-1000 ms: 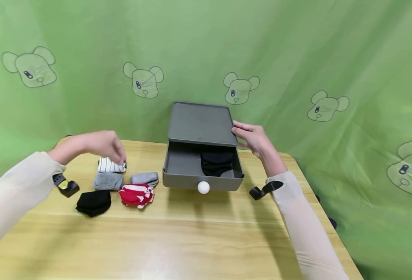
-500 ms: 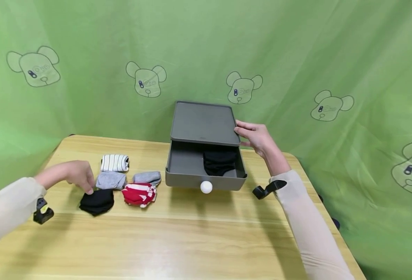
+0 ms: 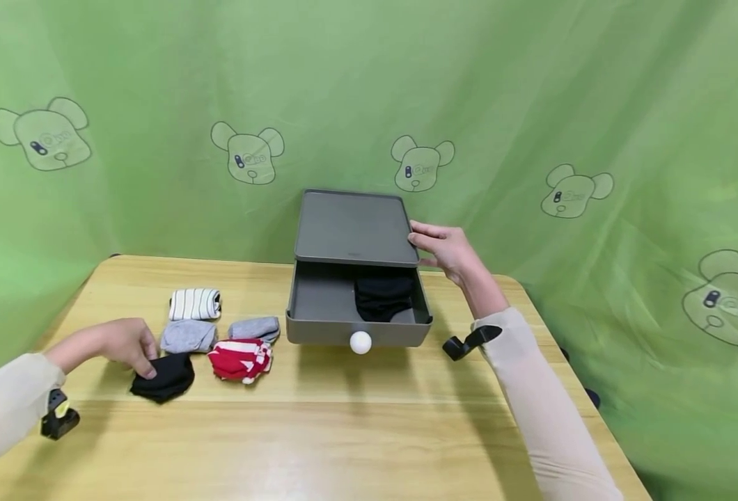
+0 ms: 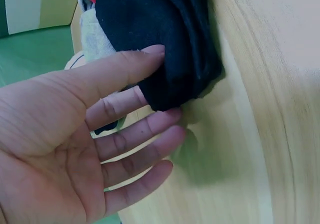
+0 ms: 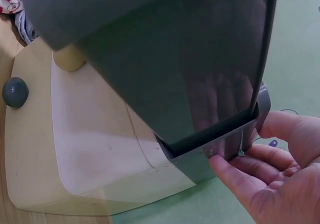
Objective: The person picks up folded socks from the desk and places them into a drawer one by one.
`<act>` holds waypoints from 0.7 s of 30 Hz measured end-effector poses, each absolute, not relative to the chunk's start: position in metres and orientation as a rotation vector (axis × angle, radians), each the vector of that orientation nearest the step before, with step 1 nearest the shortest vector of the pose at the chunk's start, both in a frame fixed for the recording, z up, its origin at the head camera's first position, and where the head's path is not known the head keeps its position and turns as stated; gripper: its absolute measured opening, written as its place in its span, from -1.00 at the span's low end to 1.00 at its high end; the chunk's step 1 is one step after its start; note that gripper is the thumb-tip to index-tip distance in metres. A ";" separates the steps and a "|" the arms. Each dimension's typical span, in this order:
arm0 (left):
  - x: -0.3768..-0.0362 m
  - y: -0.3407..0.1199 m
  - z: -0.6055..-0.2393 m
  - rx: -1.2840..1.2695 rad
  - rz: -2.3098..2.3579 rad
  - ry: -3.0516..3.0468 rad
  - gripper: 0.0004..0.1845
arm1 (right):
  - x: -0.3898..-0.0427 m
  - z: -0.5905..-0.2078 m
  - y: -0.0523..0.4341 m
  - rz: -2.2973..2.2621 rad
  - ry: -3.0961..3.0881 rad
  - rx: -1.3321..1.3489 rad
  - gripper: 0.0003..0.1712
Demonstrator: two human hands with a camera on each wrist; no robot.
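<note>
A folded black sock (image 3: 167,378) (image 4: 165,39) lies on the wooden table (image 3: 356,431) at the front left. My left hand (image 3: 138,356) (image 4: 147,91) pinches its near edge, with the thumb on top and the index fingertip hidden under the cloth. A grey drawer box (image 3: 351,229) (image 5: 165,59) stands at the back of the table. Its drawer (image 3: 319,327) is pulled out, has a white knob (image 3: 360,342) and holds another black sock (image 3: 381,298). My right hand (image 3: 430,243) (image 5: 250,154) grips the box's right rear corner.
Several more folded socks lie left of the drawer: a striped white one (image 3: 195,304), two grey ones (image 3: 187,336) (image 3: 254,328) and a red-and-white one (image 3: 240,358). A green cloth backdrop (image 3: 532,104) hangs close behind. The table ends just right of my right arm.
My left hand has moved from above the striped sock down and toward me onto the black sock. The right hand has stayed on the box.
</note>
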State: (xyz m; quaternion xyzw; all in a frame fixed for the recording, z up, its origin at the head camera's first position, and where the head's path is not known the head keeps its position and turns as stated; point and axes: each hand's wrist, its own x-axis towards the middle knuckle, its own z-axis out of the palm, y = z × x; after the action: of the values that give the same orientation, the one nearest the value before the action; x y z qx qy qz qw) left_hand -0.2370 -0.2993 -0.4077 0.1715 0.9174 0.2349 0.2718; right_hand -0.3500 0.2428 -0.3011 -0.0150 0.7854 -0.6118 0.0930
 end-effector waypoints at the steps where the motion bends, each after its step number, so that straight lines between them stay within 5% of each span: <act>1: -0.237 -0.300 -0.410 0.458 0.661 2.457 -0.83 | -0.350 -0.301 0.243 -1.812 2.335 -0.044 -0.38; 21: -0.233 -0.306 -0.416 0.349 0.952 2.273 -0.79 | -0.347 -0.301 0.241 -1.815 2.365 -0.032 -0.40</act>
State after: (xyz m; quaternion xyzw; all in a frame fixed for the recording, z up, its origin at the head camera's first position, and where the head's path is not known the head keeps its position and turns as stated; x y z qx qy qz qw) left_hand -0.2329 -0.3064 -0.4161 0.1330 0.8650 0.3624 0.3207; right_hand -0.3469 0.2406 -0.3005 -0.0105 0.7907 -0.6068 0.0801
